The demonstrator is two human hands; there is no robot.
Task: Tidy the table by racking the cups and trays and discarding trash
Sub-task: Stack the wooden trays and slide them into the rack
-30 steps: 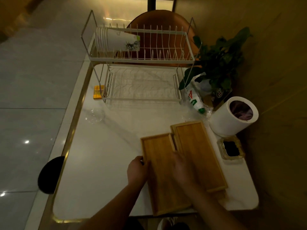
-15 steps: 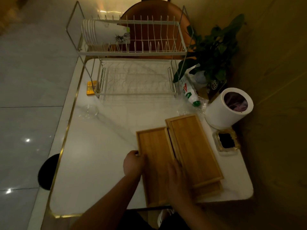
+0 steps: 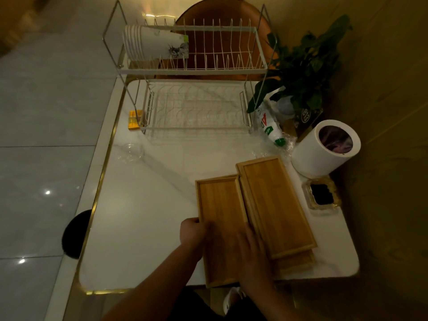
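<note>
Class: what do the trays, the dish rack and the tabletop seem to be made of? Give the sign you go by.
Left tray and right tray: wood or bamboo, matt, by the warm tone and straight grain lines. Dish rack: thin metal wire, seemingly white-coated, on bare shiny side frames. Tabletop: glossy white marble or marble-look stone, by the grey veins; gold metallic edge trim.

Rack (image 3: 192,70) at the far end of the table (image 3: 143,228), stack of cups (image 3: 152,44) lying on its upper tier, left side. Right of the rack I've got the plant (image 3: 305,63), with a bottle (image 3: 269,126) lying before it. Bin (image 3: 324,149) further right, ashtray (image 3: 320,194) before the bin. Nearest me, the left tray (image 3: 220,205) lies just beside the right tray (image 3: 275,205), which sits on a third tray (image 3: 296,262).
</note>
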